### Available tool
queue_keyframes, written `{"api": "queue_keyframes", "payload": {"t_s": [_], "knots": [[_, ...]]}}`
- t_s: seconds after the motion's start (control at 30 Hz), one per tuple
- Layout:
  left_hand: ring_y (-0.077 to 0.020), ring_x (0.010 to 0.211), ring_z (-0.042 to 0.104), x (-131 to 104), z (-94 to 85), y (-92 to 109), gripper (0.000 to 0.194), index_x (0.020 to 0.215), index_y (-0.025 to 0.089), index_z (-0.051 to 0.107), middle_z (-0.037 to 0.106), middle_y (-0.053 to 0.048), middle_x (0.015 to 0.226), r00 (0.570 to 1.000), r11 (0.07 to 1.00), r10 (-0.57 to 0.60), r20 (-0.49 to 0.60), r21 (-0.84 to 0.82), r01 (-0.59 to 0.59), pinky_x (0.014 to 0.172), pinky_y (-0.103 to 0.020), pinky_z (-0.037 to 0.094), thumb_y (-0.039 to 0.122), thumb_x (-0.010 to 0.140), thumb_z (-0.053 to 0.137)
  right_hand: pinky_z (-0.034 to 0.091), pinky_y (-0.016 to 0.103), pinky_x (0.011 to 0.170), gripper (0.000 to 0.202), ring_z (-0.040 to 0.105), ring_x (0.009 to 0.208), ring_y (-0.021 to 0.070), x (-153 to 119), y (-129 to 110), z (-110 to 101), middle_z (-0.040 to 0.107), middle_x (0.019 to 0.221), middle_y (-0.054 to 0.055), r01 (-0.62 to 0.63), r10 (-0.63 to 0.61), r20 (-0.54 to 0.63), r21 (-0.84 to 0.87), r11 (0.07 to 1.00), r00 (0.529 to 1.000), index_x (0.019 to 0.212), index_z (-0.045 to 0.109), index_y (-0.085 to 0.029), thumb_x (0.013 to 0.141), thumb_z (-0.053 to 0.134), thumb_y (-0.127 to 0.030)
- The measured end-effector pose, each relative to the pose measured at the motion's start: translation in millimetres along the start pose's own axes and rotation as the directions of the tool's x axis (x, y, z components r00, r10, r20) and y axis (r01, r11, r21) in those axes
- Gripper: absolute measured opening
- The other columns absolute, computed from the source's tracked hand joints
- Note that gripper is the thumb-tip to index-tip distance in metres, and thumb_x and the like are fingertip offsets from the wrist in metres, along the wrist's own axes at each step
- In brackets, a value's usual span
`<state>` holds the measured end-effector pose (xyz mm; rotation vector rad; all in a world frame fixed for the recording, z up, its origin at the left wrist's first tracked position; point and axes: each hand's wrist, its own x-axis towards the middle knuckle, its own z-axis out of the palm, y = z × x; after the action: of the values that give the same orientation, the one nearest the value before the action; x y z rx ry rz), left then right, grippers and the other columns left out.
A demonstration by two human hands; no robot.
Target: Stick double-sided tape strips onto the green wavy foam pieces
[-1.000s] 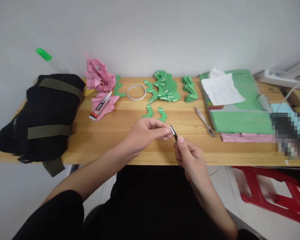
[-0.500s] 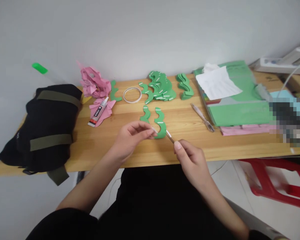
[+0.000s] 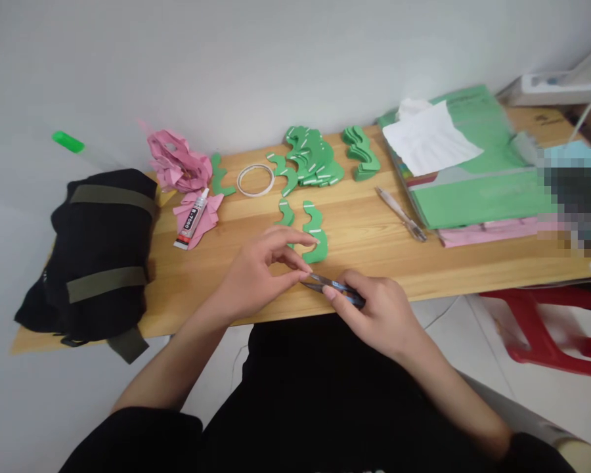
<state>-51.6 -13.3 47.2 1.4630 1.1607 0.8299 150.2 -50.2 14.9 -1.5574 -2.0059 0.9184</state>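
My right hand (image 3: 374,305) holds a dark pointed tool (image 3: 342,290), its tips directed left toward my left fingers. My left hand (image 3: 261,272) has its thumb and a finger close together at the tool's tips, with another finger stretched over a wavy green piece (image 3: 320,246). Whatever lies between the left fingertips is too small to make out. That green piece carries white strips and lies on the wooden table (image 3: 197,289). A second wavy green piece (image 3: 286,213) is partly hidden behind my left hand.
Along the back are crumpled pink paper (image 3: 180,161), a tape ring (image 3: 240,180), green pieces (image 3: 315,157) and a green stack (image 3: 362,154). A glue tube (image 3: 192,220), black bag (image 3: 111,249), pen (image 3: 401,213) and green folder (image 3: 477,200) surround the work area.
The tool has turned more level, and its tips have come to my left fingertips. My left fingers have spread wider. The white strip at the tool's tip no longer shows. The view has shifted slightly.
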Motion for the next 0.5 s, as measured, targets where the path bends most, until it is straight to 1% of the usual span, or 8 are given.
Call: {"api": "queue_keyframes", "payload": {"t_s": [0.07, 0.13, 0.23, 0.3, 0.37, 0.4, 0.43, 0.5], "knots": [[-0.0113, 0.07, 0.072, 1, -1.2, 0, 0.031, 0.099, 0.018, 0.071, 0.065, -0.006, 0.113, 0.999, 1.0, 0.004, 0.032, 0.012, -0.004, 0.074, -0.026, 0.06, 0.015, 0.069, 0.078, 0.019, 0.028, 0.049, 0.042, 0.04, 0.04, 0.0118, -1, 1, 0, 0.046, 0.044, -0.003, 0.009, -0.008, 0.018, -0.006, 1.0, 1.0, 0.061, 0.05, -0.023, 0.089, 0.047, -0.054], [-0.0113, 0.069, 0.072, 1, -2.0, 0, 0.032, 0.099, 0.018, 0.071, 0.066, -0.007, 0.114, 0.999, 1.0, -0.018, 0.038, 0.017, 0.017, 0.072, -0.025, 0.059, 0.015, 0.068, 0.079, 0.02, 0.028, 0.049, 0.043, 0.041, 0.042, 0.0124, -1, 2, -1, 0.048, 0.046, -0.002, 0.015, -0.014, 0.038, -0.029, 0.999, 0.999, 0.062, 0.052, -0.022, 0.09, 0.047, -0.055], [-0.0113, 0.069, 0.071, -1, -2.9, -3, 0.034, 0.099, 0.018, 0.07, 0.069, -0.007, 0.114, 0.996, 0.996, -0.093, 0.006, 0.002, 0.093, 0.069, -0.024, 0.058, 0.017, 0.067, 0.081, 0.019, 0.028, 0.049, 0.043, 0.041, 0.044, 0.0128, 1, 5, -3, 0.051, 0.048, -0.001, 0.009, -0.002, 0.09, -0.075, 0.997, 0.996, 0.063, 0.055, -0.022, 0.088, 0.051, -0.056], [-0.012, 0.07, 0.072, -3, -3.2, -7, 0.037, 0.101, 0.018, 0.069, 0.07, -0.008, 0.115, 0.988, 0.988, -0.152, -0.02, -0.046, 0.151, 0.069, -0.024, 0.057, 0.019, 0.066, 0.082, 0.02, 0.028, 0.049, 0.041, 0.041, 0.045, 0.0126, 3, 11, -3, 0.052, 0.049, -0.001, -0.016, 0.024, 0.126, -0.063, 0.998, 0.992, 0.061, 0.055, -0.022, 0.083, 0.059, -0.057], [-0.0124, 0.073, 0.072, -5, -2.2, -13, 0.041, 0.103, 0.017, 0.066, 0.07, -0.008, 0.117, 0.978, 0.973, -0.201, -0.064, -0.125, 0.192, 0.073, -0.025, 0.058, 0.022, 0.066, 0.084, 0.023, 0.027, 0.049, 0.037, 0.043, 0.046, 0.0127, 6, 18, -1, 0.052, 0.05, -0.002, -0.059, 0.056, 0.133, 0.023, 0.998, 0.99, 0.061, 0.056, -0.022, 0.077, 0.068, -0.054], [-0.0124, 0.075, 0.072, -5, -1.1, -17, 0.043, 0.104, 0.017, 0.065, 0.069, -0.008, 0.119, 0.971, 0.965, -0.219, -0.091, -0.166, 0.202, 0.076, -0.026, 0.058, 0.023, 0.067, 0.084, 0.026, 0.027, 0.05, 0.034, 0.044, 0.048, 0.0129, 7, 21, 2, 0.053, 0.052, -0.002, -0.086, 0.074, 0.111, 0.1, 0.991, 0.991, 0.062, 0.056, -0.022, 0.075, 0.07, -0.051], [-0.0125, 0.077, 0.072, -6, 0.7, -21, 0.043, 0.105, 0.017, 0.064, 0.068, -0.008, 0.121, 0.965, 0.957, -0.234, -0.116, -0.204, 0.208, 0.079, -0.027, 0.058, 0.023, 0.067, 0.084, 0.03, 0.027, 0.051, 0.03, 0.047, 0.05, 0.0134, 9, 24, 5, 0.055, 0.055, -0.002, -0.114, 0.1, 0.081, 0.197, 0.974, 0.992, 0.064, 0.059, -0.022, 0.075, 0.07, -0.048], [-0.0132, 0.08, 0.073, -7, 5.8, -28, 0.043, 0.106, 0.018, 0.062, 0.066, -0.008, 0.123, 0.956, 0.941, -0.26, -0.14, -0.259, 0.218, 0.081, -0.027, 0.057, 0.023, 0.069, 0.083, 0.037, 0.028, 0.055, 0.024, 0.052, 0.057, 0.0148, 13, 28, 12, 0.062, 0.065, 0.0, -0.158, 0.167, 0.014, 0.417, 0.895, 0.986, 0.073, 0.065, -0.021, 0.076, 0.067, -0.045]]}}
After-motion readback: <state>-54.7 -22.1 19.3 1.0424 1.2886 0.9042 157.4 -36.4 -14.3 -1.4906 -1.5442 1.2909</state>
